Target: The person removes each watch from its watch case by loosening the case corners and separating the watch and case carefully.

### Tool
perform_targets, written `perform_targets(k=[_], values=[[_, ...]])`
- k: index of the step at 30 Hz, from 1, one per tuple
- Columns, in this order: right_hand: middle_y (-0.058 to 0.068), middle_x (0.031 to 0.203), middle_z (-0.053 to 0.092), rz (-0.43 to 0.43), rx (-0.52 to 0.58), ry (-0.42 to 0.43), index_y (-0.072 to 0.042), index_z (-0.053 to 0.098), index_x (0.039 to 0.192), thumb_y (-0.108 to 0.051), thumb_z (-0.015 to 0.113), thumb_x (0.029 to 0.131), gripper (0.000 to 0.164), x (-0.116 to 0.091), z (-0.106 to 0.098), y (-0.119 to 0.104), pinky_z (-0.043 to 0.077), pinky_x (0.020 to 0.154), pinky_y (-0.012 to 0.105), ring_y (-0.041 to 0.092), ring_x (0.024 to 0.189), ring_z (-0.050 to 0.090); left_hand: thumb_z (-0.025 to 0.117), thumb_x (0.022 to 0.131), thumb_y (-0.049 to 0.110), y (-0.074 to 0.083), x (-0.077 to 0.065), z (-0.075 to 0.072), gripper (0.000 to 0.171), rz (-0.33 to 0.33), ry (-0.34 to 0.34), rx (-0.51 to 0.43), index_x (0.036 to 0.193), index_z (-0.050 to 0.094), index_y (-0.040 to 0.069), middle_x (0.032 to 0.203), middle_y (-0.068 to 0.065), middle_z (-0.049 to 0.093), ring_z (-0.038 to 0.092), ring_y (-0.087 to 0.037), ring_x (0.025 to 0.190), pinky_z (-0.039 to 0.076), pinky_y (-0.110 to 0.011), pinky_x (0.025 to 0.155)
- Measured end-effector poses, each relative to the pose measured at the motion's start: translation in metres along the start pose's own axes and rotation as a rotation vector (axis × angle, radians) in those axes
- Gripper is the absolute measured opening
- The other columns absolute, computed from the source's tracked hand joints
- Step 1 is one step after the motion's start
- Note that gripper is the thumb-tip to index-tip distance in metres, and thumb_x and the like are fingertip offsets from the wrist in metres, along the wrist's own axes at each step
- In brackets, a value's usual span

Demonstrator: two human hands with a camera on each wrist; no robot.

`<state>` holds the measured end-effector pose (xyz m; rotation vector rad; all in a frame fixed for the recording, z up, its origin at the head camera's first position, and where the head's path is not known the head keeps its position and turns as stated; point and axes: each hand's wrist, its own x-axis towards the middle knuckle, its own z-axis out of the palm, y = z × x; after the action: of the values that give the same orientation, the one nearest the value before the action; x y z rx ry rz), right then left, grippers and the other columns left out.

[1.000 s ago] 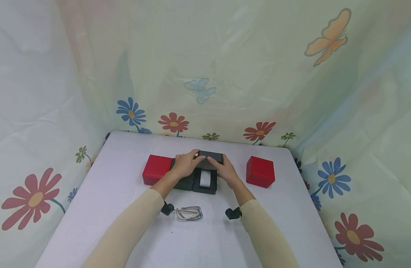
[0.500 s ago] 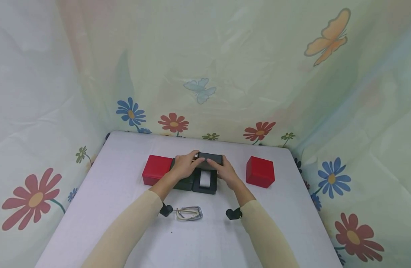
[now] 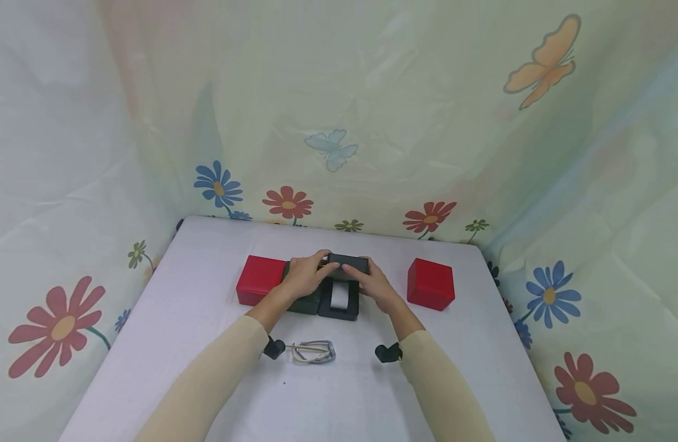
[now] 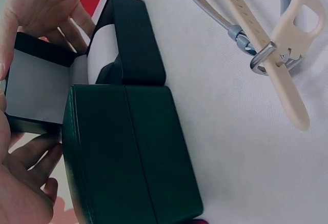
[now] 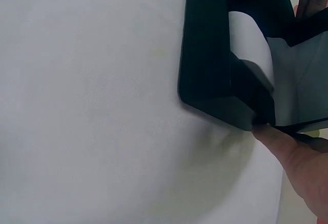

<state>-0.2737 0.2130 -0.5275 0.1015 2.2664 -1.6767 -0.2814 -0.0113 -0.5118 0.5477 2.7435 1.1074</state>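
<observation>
On my head feed, I have the left hand (image 3: 305, 275) and right hand (image 3: 378, 287) both gripping the raised lid (image 3: 348, 261) of the open box (image 3: 337, 315), just below frame centre. My left wrist feed puts it upper left, a closed green box (image 4: 136, 157) beside it. On my right wrist feed, the right hand touches its corner, lower right.

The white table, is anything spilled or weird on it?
Nothing looks spilled. One odd thing: a tiny dark speck on the white cloth-covered table, nearer the person than the cream buckled strap. It stands out against the white but is too small to identify.
</observation>
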Motion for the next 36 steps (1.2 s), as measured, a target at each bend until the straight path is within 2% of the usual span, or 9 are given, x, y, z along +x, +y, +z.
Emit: perform_targets(k=[10,15,20,27,31,36], values=[[0.014,0.161,0.042,-0.014,-0.022,0.015,-0.02,0.034,0.156,-0.064,0.072,0.089,0.088,-0.002,0.0,0.003,0.038,0.118,0.061,0.037,0.148,0.043,0.05,0.106,0.056,-0.002,-0.001,0.002,0.066,0.019,0.001,-0.004,0.157,0.043,0.015,0.139,-0.013,0.069,0.064,-0.031,0.129,0.027,-0.057,0.116],[0.015,0.159,0.044,-0.037,-0.043,0.02,-0.019,0.035,0.155,-0.064,0.072,0.09,0.087,-0.004,0.001,0.005,0.04,0.117,0.06,0.036,0.144,0.047,0.051,0.105,0.057,-0.005,-0.002,0.005,0.065,0.02,0.001,-0.003,0.157,0.043,0.019,0.138,-0.011,0.069,0.065,-0.028,0.126,0.028,-0.053,0.115],[0.016,0.158,0.044,-0.048,-0.076,0.025,-0.017,0.033,0.158,-0.064,0.072,0.09,0.092,-0.005,-0.001,0.006,0.042,0.116,0.059,0.036,0.141,0.049,0.051,0.104,0.058,-0.007,-0.003,0.007,0.066,0.026,0.003,0.004,0.157,0.043,0.019,0.138,-0.01,0.069,0.066,-0.028,0.124,0.028,-0.053,0.113],[0.017,0.155,0.046,-0.062,-0.097,0.029,-0.017,0.037,0.155,-0.062,0.074,0.089,0.088,-0.005,-0.002,0.01,0.043,0.115,0.059,0.036,0.139,0.05,0.049,0.105,0.058,-0.009,-0.006,0.01,0.063,0.057,0.029,0.025,0.154,0.047,0.018,0.132,-0.009,0.072,0.067,-0.026,0.121,0.03,-0.052,0.106],[0.016,0.157,0.045,-0.065,-0.101,0.028,-0.021,0.039,0.153,-0.06,0.074,0.09,0.082,-0.004,-0.002,0.012,0.04,0.117,0.06,0.036,0.142,0.047,0.05,0.105,0.057,-0.01,-0.008,0.011,0.062,0.075,0.045,0.03,0.154,0.048,0.018,0.132,-0.008,0.072,0.067,-0.025,0.122,0.032,-0.05,0.105],[0.017,0.159,0.043,-0.077,-0.099,0.018,-0.02,0.037,0.157,-0.058,0.074,0.091,0.084,-0.004,-0.001,0.014,0.036,0.119,0.063,0.037,0.144,0.043,0.05,0.106,0.056,-0.011,-0.009,0.012,0.061,0.089,0.052,0.043,0.153,0.049,0.018,0.136,-0.006,0.07,0.067,-0.024,0.124,0.033,-0.048,0.103]])
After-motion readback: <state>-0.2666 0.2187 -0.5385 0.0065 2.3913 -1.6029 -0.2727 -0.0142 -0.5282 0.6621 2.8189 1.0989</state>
